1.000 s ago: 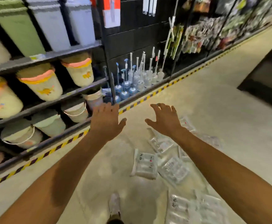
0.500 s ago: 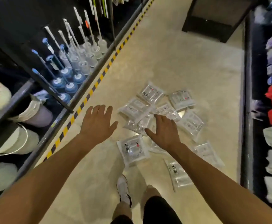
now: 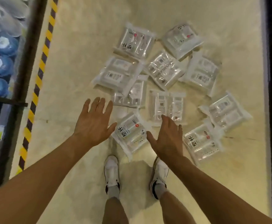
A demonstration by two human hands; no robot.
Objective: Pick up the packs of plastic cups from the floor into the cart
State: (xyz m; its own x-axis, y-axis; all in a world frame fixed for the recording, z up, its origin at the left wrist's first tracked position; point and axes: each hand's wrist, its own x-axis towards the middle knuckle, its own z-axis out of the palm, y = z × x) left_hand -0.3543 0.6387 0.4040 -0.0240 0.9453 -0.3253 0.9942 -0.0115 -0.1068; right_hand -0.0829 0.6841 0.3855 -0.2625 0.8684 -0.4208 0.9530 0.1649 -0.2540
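Packs of cups (image 3: 164, 70) scattered on floor (image 3: 83, 46) | nearest pack (image 3: 130, 135) lies between both hands, just ahead of shoes (image 3: 111, 170), long axis roughly fore-aft | left hand (image 3: 93, 125), right hand (image 3: 166, 138) flank it equally, fingers spread, holding nothing | cart unseen

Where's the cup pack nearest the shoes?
Head view, lower middle: the pack lies between the left hand and right hand, just ahead of the white shoes.
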